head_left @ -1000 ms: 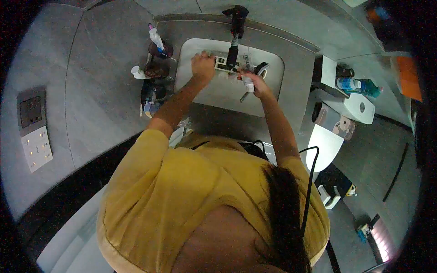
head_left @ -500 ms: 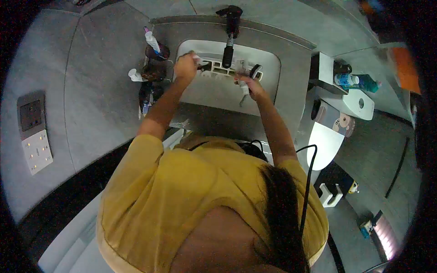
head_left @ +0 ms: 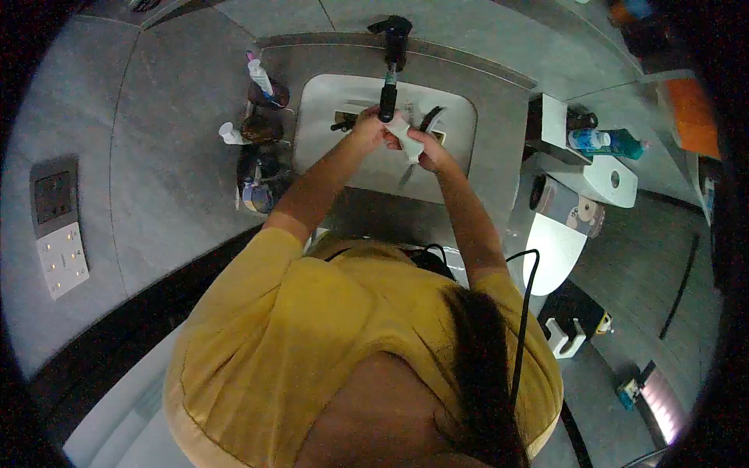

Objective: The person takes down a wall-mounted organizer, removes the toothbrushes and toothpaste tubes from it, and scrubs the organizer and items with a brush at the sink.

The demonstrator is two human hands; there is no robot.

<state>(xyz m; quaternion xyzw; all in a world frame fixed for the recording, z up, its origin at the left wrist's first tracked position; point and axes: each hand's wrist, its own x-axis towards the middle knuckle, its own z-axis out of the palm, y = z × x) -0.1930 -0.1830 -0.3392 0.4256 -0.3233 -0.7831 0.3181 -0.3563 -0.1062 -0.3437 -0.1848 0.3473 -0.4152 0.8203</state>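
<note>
Both hands are together over the white sink (head_left: 351, 160), just below the black faucet (head_left: 388, 101). A white tube-like item (head_left: 407, 142) runs between them. My right hand (head_left: 433, 152) is closed around its lower part. My left hand (head_left: 370, 131) is closed near the item's upper end, under the spout; what its fingers hold is too small to make out. Behind the hands, a pale rack with compartments (head_left: 355, 111) lies in the sink, partly hidden by them. A dark curved object (head_left: 431, 118) rests at its right side.
On the counter's left side stand a cup with a white tube (head_left: 260, 76), another white tube (head_left: 230, 133) and dark containers. To the right are a white box (head_left: 555, 121), bottles (head_left: 589, 140) and a toilet (head_left: 555, 251). A black cable (head_left: 528, 292) hangs by the right arm.
My left hand has moved from the rack's left end rightward to beneath the faucet, meeting my right hand. The white item has shifted slightly left and now lies between both hands.
</note>
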